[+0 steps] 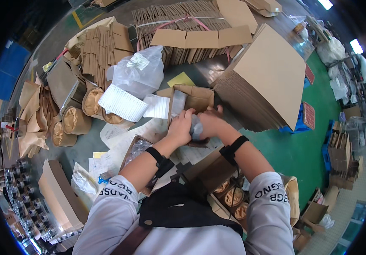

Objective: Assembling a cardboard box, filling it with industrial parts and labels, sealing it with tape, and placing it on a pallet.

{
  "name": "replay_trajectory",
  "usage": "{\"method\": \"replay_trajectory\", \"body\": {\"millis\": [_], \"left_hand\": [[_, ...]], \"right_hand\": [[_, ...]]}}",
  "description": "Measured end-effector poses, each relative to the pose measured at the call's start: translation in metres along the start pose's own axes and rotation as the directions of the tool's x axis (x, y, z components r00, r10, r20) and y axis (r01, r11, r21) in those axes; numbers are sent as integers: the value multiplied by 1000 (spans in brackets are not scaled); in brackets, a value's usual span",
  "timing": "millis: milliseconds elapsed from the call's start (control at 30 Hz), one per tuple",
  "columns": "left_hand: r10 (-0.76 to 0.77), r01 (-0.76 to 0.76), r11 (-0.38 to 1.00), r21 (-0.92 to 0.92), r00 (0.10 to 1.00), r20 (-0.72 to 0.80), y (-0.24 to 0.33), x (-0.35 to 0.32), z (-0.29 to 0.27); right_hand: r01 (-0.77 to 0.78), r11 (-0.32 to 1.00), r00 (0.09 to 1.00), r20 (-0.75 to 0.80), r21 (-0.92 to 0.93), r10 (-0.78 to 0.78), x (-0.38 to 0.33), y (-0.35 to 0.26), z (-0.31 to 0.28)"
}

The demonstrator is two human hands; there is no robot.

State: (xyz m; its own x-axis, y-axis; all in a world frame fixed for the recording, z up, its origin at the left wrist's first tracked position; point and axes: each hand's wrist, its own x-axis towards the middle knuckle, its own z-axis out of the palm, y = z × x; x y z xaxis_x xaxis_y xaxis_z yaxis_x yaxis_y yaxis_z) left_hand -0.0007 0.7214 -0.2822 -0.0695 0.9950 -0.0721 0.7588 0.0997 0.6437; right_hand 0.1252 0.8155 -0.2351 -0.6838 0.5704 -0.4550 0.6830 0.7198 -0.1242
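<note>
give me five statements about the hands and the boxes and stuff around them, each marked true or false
1. A grey plastic-looking item is between the left hand and the right hand. True.
2. The cardboard box just beyond the hands is closed. False: its top is open.
3. A stack of cardboard sheets stands to the right of that box. True.
4. Only the left wrist wears a band. False: there are black wristbands on both.
5. A translucent plastic bag lies to the left of that box. True.
</note>
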Motion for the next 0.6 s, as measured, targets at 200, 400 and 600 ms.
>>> {"method": "replay_trajectory", "body": {"millis": [200,400,600], "left_hand": [[68,-75,950,-303,997,-34,16,-8,-20],[43,166,251,-954,982,182,46,-19,-76],[484,645,-166,-746,712,508,121,-45,-49]], "right_hand": [[120,993,953,-279,-1,-116,-52,3,-15],[224,720,822,-524,657,223,-175,22,-67],[290,-173,847,-168,941,505,-243,20,-13]]}}
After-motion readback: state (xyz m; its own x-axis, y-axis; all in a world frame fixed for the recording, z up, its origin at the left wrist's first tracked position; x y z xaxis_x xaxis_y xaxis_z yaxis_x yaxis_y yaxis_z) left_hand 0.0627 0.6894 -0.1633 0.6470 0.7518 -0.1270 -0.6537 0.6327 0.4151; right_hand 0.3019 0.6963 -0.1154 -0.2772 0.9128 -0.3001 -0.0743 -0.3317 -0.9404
